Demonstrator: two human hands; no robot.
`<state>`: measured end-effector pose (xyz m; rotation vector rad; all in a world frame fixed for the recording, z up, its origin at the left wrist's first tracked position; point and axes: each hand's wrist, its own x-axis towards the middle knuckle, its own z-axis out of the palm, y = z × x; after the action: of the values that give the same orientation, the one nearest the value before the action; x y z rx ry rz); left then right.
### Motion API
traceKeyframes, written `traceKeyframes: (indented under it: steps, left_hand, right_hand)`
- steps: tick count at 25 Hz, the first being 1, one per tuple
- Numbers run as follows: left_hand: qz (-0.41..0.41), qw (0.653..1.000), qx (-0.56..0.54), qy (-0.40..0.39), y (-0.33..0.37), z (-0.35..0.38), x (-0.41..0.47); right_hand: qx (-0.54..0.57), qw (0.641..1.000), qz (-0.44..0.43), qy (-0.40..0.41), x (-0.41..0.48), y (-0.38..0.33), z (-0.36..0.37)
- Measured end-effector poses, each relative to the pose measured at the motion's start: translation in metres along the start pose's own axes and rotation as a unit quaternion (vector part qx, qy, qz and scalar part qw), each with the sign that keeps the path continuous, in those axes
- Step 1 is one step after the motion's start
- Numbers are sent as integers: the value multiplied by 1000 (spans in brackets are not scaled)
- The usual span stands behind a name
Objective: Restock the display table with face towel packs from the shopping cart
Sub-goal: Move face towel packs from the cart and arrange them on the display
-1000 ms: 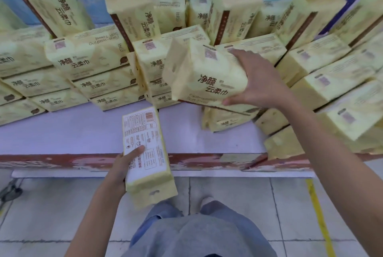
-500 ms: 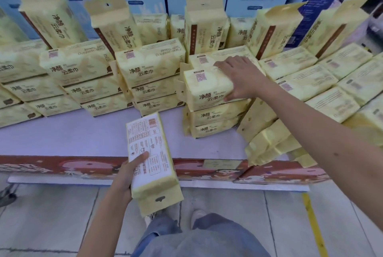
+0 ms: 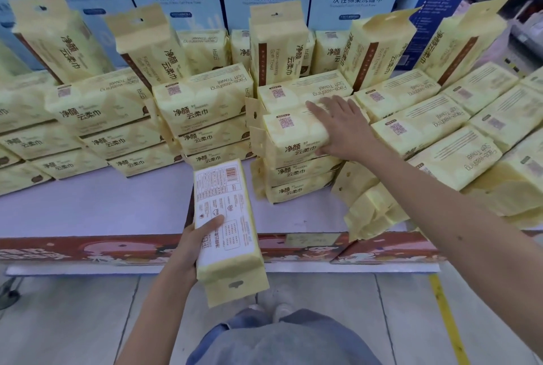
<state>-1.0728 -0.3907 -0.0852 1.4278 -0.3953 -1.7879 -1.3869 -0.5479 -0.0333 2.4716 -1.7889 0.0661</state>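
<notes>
Face towel pack (image 3: 226,217), pale yellow, white barcoded label uppermost

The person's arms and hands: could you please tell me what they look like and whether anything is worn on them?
Both are bare from forearm to fingertips. The left hand and right hand wear no gloves, and no ring, watch or bracelet shows. No sleeve reaches the left forearm or the right forearm within the frame. One small spot marks the right forearm.
</notes>
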Motion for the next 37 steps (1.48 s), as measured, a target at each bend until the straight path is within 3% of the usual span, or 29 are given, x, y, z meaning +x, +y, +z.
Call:
traceKeyframes:
  steps: [8,12,13,15,17,19,20,23,27,28,29,31,33,35,37]
  left_hand:
    - [-14,1000,26,-9,7,-1,13]
    - [-6,998,58,0,12,-10,13]
    - [-3,997,78,11,12,-12,12]
    - [29,987,148,56,12,-20,8]
    - [102,944,296,106,10,-31,4]
    - [163,857,474,121,8,-41,0]
    - [187,815,535,118,6,-45,-2]
    - [246,736,622,106,-1,-49,-1]
    - [288,676,675,70,-3,-47,3]
    - [283,686,669,43,0,-49,5]
    - [264,721,641,20,6,-50,4]
    - [179,838,514,37,17,-57,3]
    - [16,935,339,100,21,-71,8]
    - [-202,962,180,43,13,-80,13]
    - [-309,946,64,-71,0,-74,18]
  right_hand:
    - [24,999,24,-30,-13,-24,-9]
    - [172,972,15,157,-45,-72,-17]
    - [249,952,31,173,-56,-90,-14]
    - [455,881,113,73,-71,-129,-9]
    - [624,737,240,-100,-73,-161,5]
    - [691,589,347,-236,-67,-182,20]
    - [700,548,372,-268,-64,-190,26]
    - [693,534,397,-277,-61,-209,46]
    - [733,463,443,-227,-69,-211,69]
    - [743,457,441,-211,-72,-208,71]
    - [752,458,431,-198,-76,-204,73]
    - [770,458,410,-174,-86,-192,76]
    - [799,442,384,-137,-97,-178,78]
    - [834,423,343,-93,-104,-167,79]
    - [864,401,299,-60,-107,-162,77]
